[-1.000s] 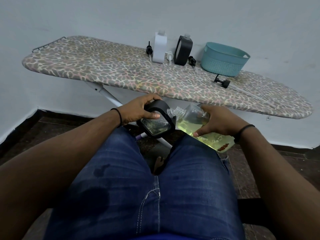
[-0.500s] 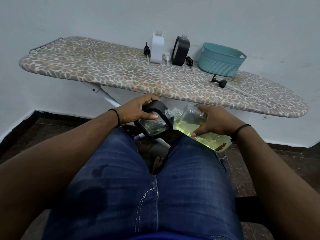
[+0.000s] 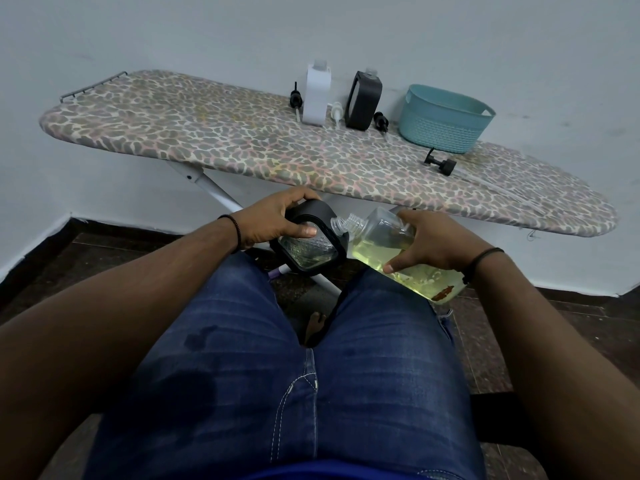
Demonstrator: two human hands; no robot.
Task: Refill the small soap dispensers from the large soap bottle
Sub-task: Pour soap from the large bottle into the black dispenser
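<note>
Pouring, centre of frame | my left hand (image 3: 273, 220) grips black dispenser (image 3: 313, 245) | my right hand (image 3: 427, 242) grips large bottle (image 3: 391, 251), necks meeting | next: tilt more, slowly

A big bottle (image 3: 391, 244) of clear, shiny plastic is seen beside a small dispenser (image 3: 310, 242) with clear ribbed sides and a matt black frame. The board (image 3: 242, 143) is covered in soft spotted cloth; the basket (image 3: 445, 119) is bumpy plastic

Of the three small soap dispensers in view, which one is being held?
The black-framed dispenser tilted over the lap, gripped by the left hand. The white dispenser and the other black dispenser stand untouched on the ironing board.
</note>
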